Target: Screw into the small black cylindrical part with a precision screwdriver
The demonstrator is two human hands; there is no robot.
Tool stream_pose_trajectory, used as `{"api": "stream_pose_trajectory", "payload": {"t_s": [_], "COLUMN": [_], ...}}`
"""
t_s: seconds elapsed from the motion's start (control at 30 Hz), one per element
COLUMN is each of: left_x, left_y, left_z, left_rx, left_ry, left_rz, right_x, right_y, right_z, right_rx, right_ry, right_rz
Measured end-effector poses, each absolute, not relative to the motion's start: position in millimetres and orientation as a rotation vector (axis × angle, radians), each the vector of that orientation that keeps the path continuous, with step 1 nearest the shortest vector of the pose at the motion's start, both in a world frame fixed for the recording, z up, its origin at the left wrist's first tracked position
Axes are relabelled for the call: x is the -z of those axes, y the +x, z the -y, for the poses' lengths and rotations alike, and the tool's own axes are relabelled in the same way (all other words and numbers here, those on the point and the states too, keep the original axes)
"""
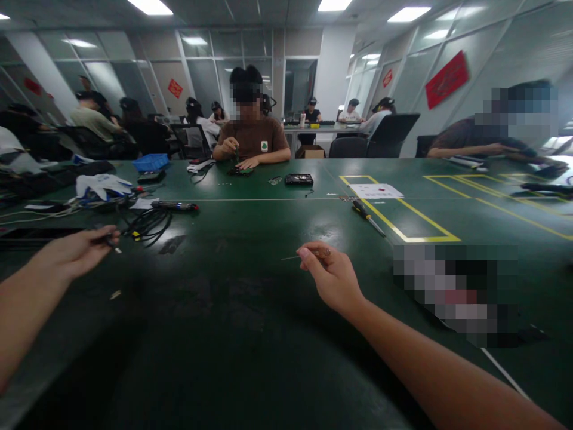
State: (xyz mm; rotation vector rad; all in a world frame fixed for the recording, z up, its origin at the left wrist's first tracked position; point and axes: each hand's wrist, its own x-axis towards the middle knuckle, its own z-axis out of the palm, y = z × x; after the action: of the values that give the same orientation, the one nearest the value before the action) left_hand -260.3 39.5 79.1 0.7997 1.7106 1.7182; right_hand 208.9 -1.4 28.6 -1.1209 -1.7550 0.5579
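Note:
On the left, my left hand [74, 254] is closed on a small dark piece with a pale tip [117, 251]; its kind I cannot make out. It is held over the green table [215, 370], beside a bundle of black cable [154, 228]. Near the middle, my right hand [338, 278] pinches a thin needle-like metal tool [290, 258] whose bare end points left. Something brownish shows between its fingers, partly hidden. A small pale scrap [115, 294] lies on the table below my left hand.
A yellow-black screwdriver [367, 217] and a paper sheet [376, 190] lie right of centre. A pen-shaped driver [174, 206], white-blue gloves [104, 186] and a blue basket [151, 162] are at left. Across the table, a person [253, 140] works on a small device.

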Motion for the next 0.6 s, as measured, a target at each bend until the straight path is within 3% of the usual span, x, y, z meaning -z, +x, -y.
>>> {"api": "stream_pose_trajectory", "payload": {"t_s": [0.23,0.4,0.6], "left_x": [-36.9,-34.8,-19.5], "left_y": [-125.0,-23.5,6.8], "left_z": [-55.4,-28.0,-4.4], "left_rx": [-1.402,-1.29,-1.311], "left_ry": [0.984,1.471,1.907], "left_rz": [-1.268,-1.209,-1.297], "right_x": [-31.8,-32.9,-33.3], "right_y": [210.6,209.8,207.4], "right_z": [3.9,9.2,19.4], "right_rx": [-0.482,-0.449,-0.41], "right_ry": [-1.119,-1.042,-0.952], "right_rz": [1.687,1.658,1.555]}}
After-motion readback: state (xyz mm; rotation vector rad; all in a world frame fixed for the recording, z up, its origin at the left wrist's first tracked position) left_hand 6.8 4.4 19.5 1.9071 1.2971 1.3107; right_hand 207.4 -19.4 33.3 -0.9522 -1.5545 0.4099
